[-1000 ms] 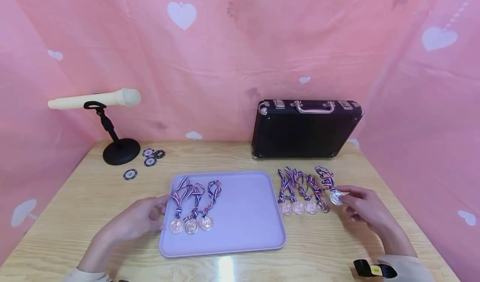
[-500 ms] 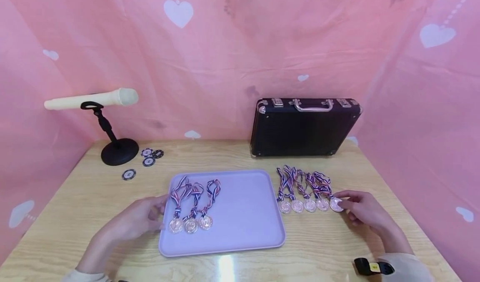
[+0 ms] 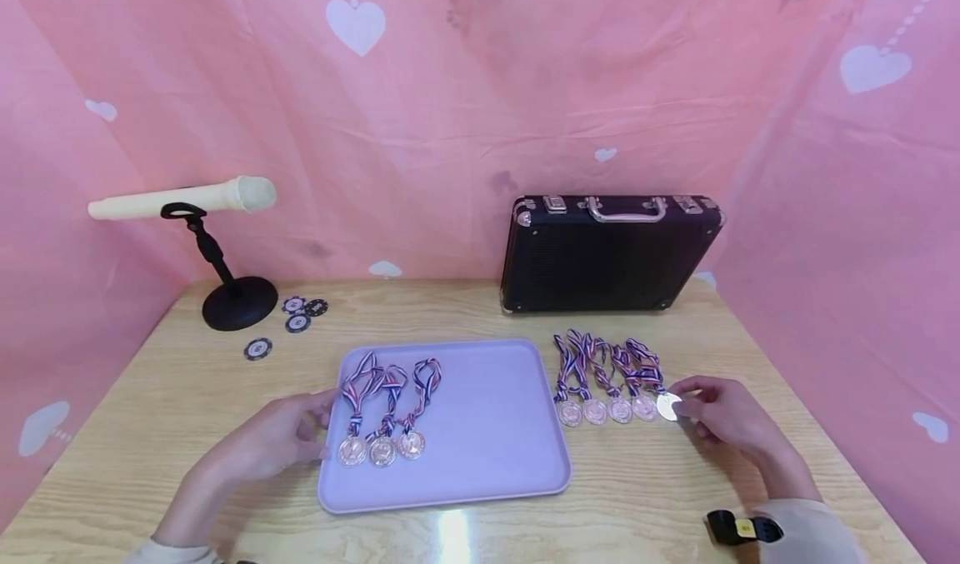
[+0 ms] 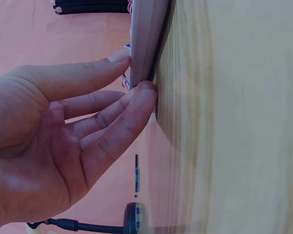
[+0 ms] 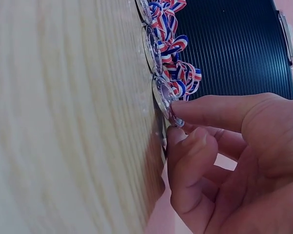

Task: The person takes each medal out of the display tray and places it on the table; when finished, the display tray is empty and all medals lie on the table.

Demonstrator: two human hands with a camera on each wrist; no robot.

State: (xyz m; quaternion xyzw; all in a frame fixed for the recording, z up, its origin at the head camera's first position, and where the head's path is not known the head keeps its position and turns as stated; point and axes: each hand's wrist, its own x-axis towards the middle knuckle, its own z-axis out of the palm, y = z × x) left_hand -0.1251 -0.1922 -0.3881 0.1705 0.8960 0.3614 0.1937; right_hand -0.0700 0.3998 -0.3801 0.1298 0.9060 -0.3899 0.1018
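Observation:
My left hand (image 3: pixel 270 437) holds the left edge of a lilac tray (image 3: pixel 487 431), thumb at the rim and fingertips low against its side in the left wrist view. Three medals (image 3: pixel 382 451) with striped red, white and blue ribbons lie side by side at the tray's left. Right of the tray, several more medals (image 3: pixel 595 411) form a row on the table. The rightmost medal (image 5: pixel 164 95) is pinched at its edge between the thumb and a finger of my right hand (image 3: pixel 727 414). Its knotted ribbon (image 3: pixel 643 360) overlaps the neighbouring one.
Behind the row stands a black briefcase (image 3: pixel 607 264) with a metal handle. At the back left, a white microphone (image 3: pixel 183 197) rests on a black stand (image 3: pixel 238 301), with several poker chips (image 3: pixel 297 322) beside it. Pink cloth (image 3: pixel 450 131) hangs around the wooden table (image 3: pixel 420 310).
My right hand has brought the rightmost medal in beside the row, its ribbon shifting left against the others. Just now that medal catches more light. My left hand stays at the tray.

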